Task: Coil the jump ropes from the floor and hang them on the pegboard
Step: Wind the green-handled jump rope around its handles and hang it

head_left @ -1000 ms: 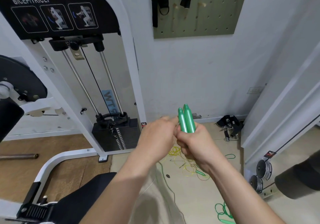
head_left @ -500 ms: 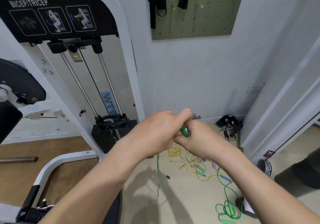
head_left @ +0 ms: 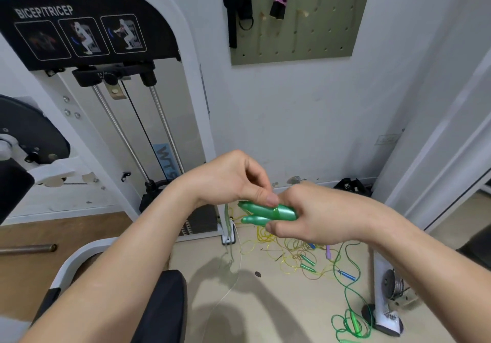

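R hand wraps green rope handles; L hand pinches them w/ thumb. Machine label: BRTW, BICEP/TRICEP.

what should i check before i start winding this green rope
1. Both handles together in right hand: ok.
2. Left hand on handles: ok, thumb presses on top.
3. Cord coiled: not ok, it hangs loose toward the floor.
4. Cord free of the floor pile: cannot tell.
5. Bare peg on pegboard: ok.
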Tool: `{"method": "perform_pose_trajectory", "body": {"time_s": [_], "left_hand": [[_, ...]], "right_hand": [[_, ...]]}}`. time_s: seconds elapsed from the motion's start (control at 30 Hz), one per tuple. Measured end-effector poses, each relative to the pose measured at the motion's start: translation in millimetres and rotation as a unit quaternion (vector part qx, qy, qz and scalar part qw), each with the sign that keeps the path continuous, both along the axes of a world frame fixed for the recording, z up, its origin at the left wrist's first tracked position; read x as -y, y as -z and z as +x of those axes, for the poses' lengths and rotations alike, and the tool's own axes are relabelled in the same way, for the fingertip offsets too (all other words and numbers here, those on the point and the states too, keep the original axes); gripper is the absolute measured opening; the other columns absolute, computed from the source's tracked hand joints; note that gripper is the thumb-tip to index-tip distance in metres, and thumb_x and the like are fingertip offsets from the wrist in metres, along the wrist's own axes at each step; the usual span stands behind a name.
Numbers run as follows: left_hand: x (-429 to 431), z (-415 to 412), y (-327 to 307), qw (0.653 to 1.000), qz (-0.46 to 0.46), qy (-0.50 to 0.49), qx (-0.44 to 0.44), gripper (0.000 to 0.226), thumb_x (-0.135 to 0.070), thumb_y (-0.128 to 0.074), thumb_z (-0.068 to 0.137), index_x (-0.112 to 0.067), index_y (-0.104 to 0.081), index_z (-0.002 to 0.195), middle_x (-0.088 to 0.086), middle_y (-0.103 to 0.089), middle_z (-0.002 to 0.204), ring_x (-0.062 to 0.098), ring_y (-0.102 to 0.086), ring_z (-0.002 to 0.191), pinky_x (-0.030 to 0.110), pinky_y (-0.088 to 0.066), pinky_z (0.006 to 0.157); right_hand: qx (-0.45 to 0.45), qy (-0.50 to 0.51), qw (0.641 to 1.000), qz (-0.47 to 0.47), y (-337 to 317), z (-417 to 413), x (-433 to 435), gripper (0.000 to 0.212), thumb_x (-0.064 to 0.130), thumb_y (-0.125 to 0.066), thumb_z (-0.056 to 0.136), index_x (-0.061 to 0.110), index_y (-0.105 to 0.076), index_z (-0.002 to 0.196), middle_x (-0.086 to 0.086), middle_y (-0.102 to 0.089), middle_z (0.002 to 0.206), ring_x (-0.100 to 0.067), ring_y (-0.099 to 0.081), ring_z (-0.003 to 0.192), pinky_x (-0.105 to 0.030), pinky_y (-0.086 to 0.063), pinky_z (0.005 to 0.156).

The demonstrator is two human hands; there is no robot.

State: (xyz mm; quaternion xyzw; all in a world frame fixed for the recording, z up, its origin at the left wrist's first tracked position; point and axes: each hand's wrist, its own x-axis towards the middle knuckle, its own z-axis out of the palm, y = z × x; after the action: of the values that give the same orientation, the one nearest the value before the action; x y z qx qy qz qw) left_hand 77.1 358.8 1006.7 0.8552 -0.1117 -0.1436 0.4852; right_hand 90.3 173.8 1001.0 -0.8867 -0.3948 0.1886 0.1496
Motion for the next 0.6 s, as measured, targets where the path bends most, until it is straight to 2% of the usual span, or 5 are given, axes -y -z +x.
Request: {"method": "perform_pose_trajectory", "body": {"time_s": [0.13, 0.27, 0.4, 0.5, 0.6], "left_hand": [[-5, 3, 19, 0.984, -0.153, 0.024, -0.089, 0.048, -0.057, -0.086, 0.049, -0.014, -0.068, 0.060, -0.002, -0.053, 0.048, 0.007, -0.041, 0.042, 0.019, -0.027, 0.043], [5, 1, 32, 0.945, -0.304, -0.037, -0.112, 0.041, -0.046, -0.083, 0.063, -0.014, -0.059, 0.053, -0.004, -0.045, 0.045, 0.004, -0.034, 0.036, 0.020, -0.013, 0.038], [14, -5, 44, 0.917, -0.369, -0.128, -0.078, 0.043, -0.001, -0.048, 0.094, -0.019, -0.063, 0.058, -0.004, -0.034, 0.045, 0.001, -0.024, 0.034, 0.015, -0.009, 0.036], [22, -13, 50, 0.904, -0.392, -0.169, -0.035, 0.010, -0.016, -0.062, 0.086, -0.015, -0.069, 0.079, -0.004, -0.033, 0.047, 0.003, -0.024, 0.037, 0.014, -0.012, 0.036], [27, -19, 53, 0.918, -0.322, -0.230, 0.032, 0.012, -0.023, -0.065, 0.080, -0.016, -0.073, 0.075, -0.004, -0.035, 0.050, 0.007, -0.026, 0.045, 0.017, -0.020, 0.042]], "right_hand": [[-0.004, -0.025, 0.999, 0.042, -12, -3, 3, 0.034, 0.043, -0.058, 0.086, 0.010, -0.056, 0.075, -0.004, -0.046, 0.056, -0.011, -0.040, 0.046, -0.034, -0.040, 0.049], [0.006, -0.014, 0.990, 0.137, -10, -1, 5, 0.035, 0.035, -0.060, 0.087, 0.008, -0.047, 0.068, 0.001, -0.036, 0.052, -0.010, -0.031, 0.046, -0.035, -0.031, 0.048], [-0.052, 0.083, 0.950, 0.297, 10, 1, 2, 0.033, 0.033, -0.061, 0.084, 0.007, -0.051, 0.067, 0.006, -0.034, 0.050, -0.008, -0.028, 0.044, -0.025, -0.026, 0.044], [-0.121, 0.185, 0.875, 0.430, 27, 7, -3, 0.038, 0.035, -0.057, 0.079, -0.001, -0.050, 0.070, 0.009, -0.035, 0.045, -0.006, -0.028, 0.041, -0.022, -0.024, 0.042], [-0.048, 0.201, 0.882, 0.424, 35, 7, -6, 0.036, 0.036, -0.058, 0.082, 0.005, -0.051, 0.066, 0.010, -0.032, 0.050, -0.004, -0.027, 0.045, -0.021, -0.024, 0.045]]}}
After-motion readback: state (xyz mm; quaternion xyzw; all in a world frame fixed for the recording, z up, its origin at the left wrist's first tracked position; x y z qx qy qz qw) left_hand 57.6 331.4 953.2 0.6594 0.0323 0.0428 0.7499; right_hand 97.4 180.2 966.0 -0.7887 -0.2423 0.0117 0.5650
